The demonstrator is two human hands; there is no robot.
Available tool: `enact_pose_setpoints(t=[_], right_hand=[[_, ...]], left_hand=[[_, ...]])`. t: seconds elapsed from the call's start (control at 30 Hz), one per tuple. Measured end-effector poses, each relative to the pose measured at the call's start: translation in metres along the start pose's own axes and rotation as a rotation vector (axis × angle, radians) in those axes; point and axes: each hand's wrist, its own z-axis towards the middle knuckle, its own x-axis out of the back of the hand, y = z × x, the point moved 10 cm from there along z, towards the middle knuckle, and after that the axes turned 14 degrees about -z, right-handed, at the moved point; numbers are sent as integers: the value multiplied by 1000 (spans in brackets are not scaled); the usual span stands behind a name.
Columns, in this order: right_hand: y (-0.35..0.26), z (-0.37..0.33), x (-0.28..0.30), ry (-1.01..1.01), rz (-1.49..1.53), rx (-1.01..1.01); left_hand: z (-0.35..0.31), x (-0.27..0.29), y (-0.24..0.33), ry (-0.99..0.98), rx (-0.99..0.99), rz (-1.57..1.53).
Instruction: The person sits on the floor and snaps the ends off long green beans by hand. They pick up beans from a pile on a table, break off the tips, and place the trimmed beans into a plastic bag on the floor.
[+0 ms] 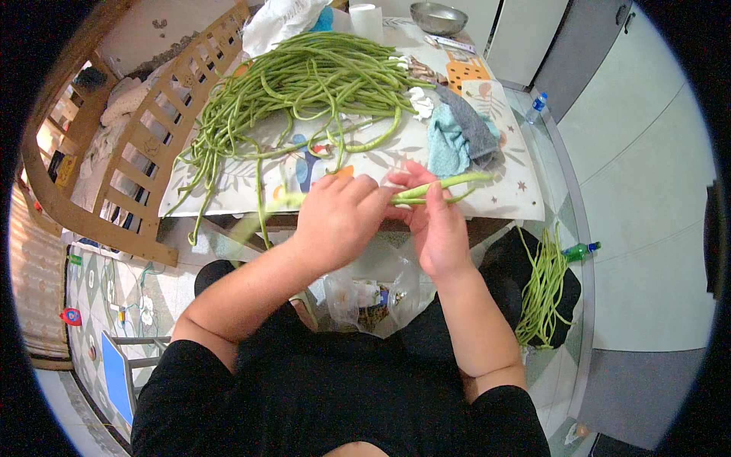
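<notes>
Above near edge of worktop, left hand curled round beans; right hand pinching beans between thumb and fingers, ends jutting rightward. Bean pile beyond, on worktop. Bundle lower right. Bottle on floor, blue label, lettering too small to tell.

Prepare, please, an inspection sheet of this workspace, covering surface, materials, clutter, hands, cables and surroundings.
Surface: white table cover with printed leaves, partly hidden by beans.
Materials: large pile of yardlong beans on the cover; smaller bean bunch at right, on something black.
Clutter: turquoise cloth, gray cloth, crumpled tissue and metal bowl on the table.
Hands: left hand and right hand close together, holding beans.
Cables: thin strands on the left floor; cannot tell whether cables.
Surroundings: slatted wooden rail at left; green bottle at right; clear plastic bag between the legs.
</notes>
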Motion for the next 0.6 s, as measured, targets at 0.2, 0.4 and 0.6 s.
enact_pose_setpoints(t=[0.2,0.4,0.6], right_hand=[[-14,-15,-12,-199,272,26],[-18,-41,-36,-296,-290,-80],[-8,-54,-28,-300,-856,-181]], left_hand=[[-25,-6,40,-180,-20,-301],[-36,20,9,-22,184,-612],[-37,32,-20,38,378,-1028]])
